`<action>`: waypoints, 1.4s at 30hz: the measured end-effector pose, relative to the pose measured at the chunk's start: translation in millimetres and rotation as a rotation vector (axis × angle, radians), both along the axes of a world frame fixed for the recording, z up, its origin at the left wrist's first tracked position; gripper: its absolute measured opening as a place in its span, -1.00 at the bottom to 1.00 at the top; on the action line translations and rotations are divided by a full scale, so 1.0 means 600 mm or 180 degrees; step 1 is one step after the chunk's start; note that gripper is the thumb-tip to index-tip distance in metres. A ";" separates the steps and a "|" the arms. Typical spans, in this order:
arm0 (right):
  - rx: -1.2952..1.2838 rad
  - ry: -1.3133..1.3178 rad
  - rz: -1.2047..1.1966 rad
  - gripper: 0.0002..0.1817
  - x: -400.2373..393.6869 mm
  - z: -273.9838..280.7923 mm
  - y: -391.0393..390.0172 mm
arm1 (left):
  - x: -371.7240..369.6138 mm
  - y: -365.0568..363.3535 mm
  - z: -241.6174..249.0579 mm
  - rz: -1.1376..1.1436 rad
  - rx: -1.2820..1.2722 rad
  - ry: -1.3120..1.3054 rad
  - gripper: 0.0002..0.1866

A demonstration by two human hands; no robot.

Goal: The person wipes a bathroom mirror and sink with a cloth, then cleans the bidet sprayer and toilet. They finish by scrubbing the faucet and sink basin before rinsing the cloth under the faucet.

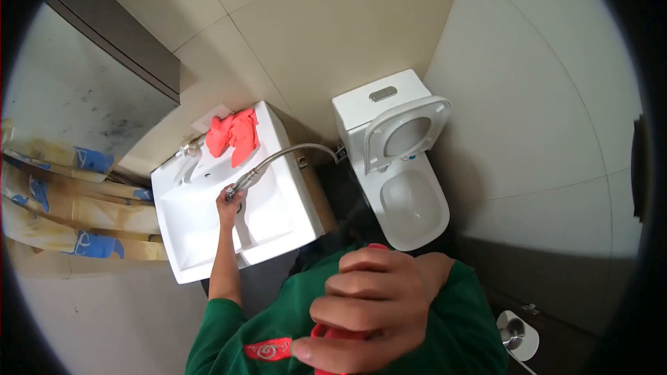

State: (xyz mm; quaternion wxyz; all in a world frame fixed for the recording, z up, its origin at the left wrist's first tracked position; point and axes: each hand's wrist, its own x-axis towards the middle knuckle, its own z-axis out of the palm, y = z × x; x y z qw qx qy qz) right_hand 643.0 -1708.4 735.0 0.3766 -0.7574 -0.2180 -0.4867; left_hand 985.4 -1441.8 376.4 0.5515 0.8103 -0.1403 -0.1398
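Note:
My left hand [230, 208] is closed around the head of a chrome handheld sprayer [243, 182], over the basin of the white sink [278, 226]. From the sprayer a metal hose [300, 146] arcs right, past the sink's side toward the toilet. Close to the camera, in front of my chest, my right hand [375, 305] has its fingers wrapped round a red thing [336, 334]. Most of that red thing is hidden by the fingers, and I cannot tell its kind. A crumpled coral-red cloth [235, 137] lies on the sink's back right corner, beside the faucet [187, 160].
Right of the sink stands a white toilet [415, 208], its lid and seat [406, 135] raised. A patterned curtain [80, 212] hangs at the left below a mirror [83, 83]. A toilet paper roll [522, 339] sits at the lower right. Tiled walls [333, 35] close in behind.

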 end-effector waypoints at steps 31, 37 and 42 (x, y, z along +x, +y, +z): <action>0.5616 0.3515 0.0963 -0.26 -0.299 -0.452 0.003 | 0.025 0.019 -0.026 -0.0138 -0.0115 0.0151 -0.61; 0.6560 0.2700 0.0236 -0.33 -0.285 -0.628 -0.051 | 0.025 0.019 -0.025 -0.0094 -0.0019 0.0121 -0.65; 0.5758 0.4444 0.0697 -0.30 -0.297 -0.706 -0.046 | 0.028 0.020 -0.029 -0.0093 -0.0007 0.0076 -0.66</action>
